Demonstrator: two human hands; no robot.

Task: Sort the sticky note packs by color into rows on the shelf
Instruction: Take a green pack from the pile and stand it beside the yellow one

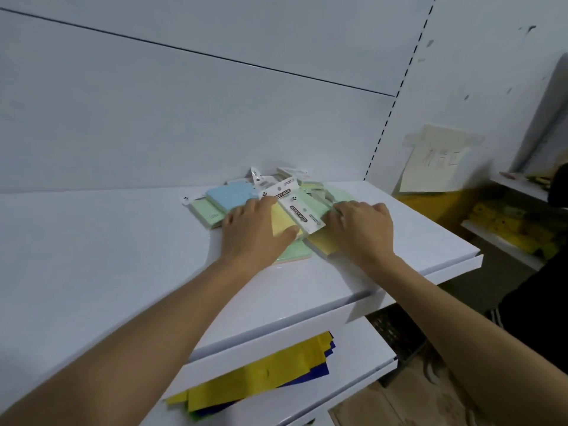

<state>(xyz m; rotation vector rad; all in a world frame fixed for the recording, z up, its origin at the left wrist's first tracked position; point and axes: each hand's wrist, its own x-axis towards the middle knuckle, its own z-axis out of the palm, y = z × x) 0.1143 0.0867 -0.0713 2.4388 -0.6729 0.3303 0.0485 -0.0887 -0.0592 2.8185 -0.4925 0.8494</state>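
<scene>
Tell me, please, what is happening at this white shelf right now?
A person has both bare hands on a loose pile of pastel sticky note packs lying on the white shelf. The left hand rests on a pale yellow pack, and the right hand presses on the packs at the pile's right side. A light blue pack and a mint green pack lie at the left of the pile. The colours are jumbled, with no rows laid out yet.

Head camera looks down, close over shelf (pixel 92 241).
</scene>
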